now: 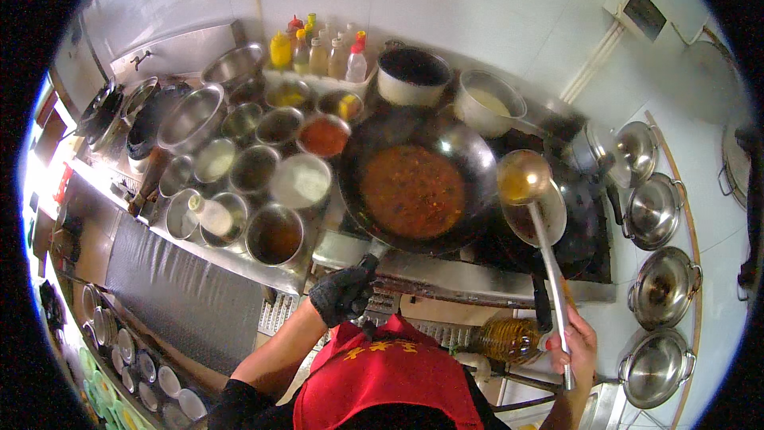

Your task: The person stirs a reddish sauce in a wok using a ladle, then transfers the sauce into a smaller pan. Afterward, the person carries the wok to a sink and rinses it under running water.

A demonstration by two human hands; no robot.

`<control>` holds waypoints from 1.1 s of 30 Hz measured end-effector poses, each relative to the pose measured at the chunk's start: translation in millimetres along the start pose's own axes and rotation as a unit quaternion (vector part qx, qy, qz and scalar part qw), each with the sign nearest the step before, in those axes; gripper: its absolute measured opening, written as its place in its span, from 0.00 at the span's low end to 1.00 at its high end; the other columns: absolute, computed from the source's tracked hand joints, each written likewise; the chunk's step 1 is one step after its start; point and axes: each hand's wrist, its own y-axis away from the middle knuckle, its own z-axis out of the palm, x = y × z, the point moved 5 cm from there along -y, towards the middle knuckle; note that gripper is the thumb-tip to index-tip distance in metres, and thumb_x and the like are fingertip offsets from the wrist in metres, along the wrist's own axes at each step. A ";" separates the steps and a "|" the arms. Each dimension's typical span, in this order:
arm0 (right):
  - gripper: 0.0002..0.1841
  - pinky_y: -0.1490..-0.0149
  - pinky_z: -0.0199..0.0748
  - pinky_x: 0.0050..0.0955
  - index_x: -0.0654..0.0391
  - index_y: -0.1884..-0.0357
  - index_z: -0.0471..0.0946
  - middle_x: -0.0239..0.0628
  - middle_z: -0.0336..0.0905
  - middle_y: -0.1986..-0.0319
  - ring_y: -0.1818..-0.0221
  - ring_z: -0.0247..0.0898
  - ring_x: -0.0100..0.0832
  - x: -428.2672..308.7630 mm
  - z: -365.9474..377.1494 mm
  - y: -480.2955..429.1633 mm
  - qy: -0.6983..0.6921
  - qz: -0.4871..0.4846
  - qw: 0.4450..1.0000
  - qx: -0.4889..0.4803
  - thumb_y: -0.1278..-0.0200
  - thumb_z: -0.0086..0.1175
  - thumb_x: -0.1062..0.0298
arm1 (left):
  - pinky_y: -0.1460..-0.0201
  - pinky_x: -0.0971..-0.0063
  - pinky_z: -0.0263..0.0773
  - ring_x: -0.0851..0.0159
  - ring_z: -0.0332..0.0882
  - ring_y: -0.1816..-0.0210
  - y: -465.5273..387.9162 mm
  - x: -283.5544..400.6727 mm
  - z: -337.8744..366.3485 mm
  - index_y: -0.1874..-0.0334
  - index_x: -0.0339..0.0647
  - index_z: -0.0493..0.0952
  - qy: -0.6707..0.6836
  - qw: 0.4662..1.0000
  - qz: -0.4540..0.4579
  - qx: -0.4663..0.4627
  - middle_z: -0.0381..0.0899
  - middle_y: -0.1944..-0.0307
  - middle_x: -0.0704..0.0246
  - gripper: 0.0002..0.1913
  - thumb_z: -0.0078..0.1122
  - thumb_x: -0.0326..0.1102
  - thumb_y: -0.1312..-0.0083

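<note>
A dark wok [477, 161] sits on the stove with a reddish-brown sauce [413, 192] full of bits in it. My left hand [345, 291], in a black glove, is closed on the wok's handle [378, 249] at its near left side. With my bare right hand [576, 343] I grip the long metal handle of a ladle [525, 177]. The ladle's bowl is to the right of the wok, over a pale oval bowl [556, 215], and some yellowish-brown liquid shows in it. A large bottle of yellow oil [510, 340] lies or leans beside my right hand.
Metal containers of seasonings, one with red paste [324, 136], stand left of the wok. Squeeze bottles [280, 49] fill a white tray behind them. Two pots, one dark inside [413, 74], stand behind the wok. Two-handled pans [655, 367] hang at the right. A frying pan's black handle [541, 301] juts out near the ladle.
</note>
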 end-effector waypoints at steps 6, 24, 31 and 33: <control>0.26 0.84 0.58 0.18 0.57 0.32 0.64 0.34 0.71 0.79 0.87 0.58 0.18 -0.1 71.9 -21.0 0.109 -0.002 0.988 -0.108 0.33 0.45 0.74 | 0.83 0.76 0.62 0.69 0.71 0.81 15.3 10.1 15.1 0.59 0.51 0.75 -0.042 0.999 0.005 0.032 0.76 0.76 0.71 0.12 0.59 0.49 0.35; 0.26 0.66 0.70 0.22 0.58 0.38 0.72 0.36 0.79 0.71 0.74 0.65 0.19 -1.8 168.3 -102.2 0.345 -0.258 0.897 -0.102 0.41 0.57 0.76 | 0.82 0.75 0.65 0.69 0.69 0.82 8.8 14.2 17.9 0.60 0.51 0.76 -0.230 0.963 0.122 0.068 0.74 0.78 0.73 0.12 0.58 0.49 0.34; 0.26 0.66 0.69 0.21 0.59 0.37 0.71 0.34 0.77 0.72 0.73 0.64 0.17 5.0 149.7 -112.6 0.412 -0.203 0.887 -0.055 0.41 0.56 0.77 | 0.82 0.75 0.66 0.68 0.70 0.82 8.9 16.6 13.5 0.60 0.46 0.76 -0.197 0.970 0.138 0.024 0.76 0.76 0.72 0.12 0.56 0.46 0.33; 0.26 0.65 0.70 0.21 0.59 0.38 0.72 0.36 0.79 0.71 0.73 0.65 0.18 10.7 145.0 -108.7 0.399 -0.209 0.890 -0.078 0.41 0.56 0.77 | 0.82 0.75 0.65 0.68 0.71 0.82 1.8 13.0 8.5 0.60 0.46 0.76 -0.177 0.973 0.149 0.015 0.76 0.76 0.72 0.11 0.56 0.46 0.33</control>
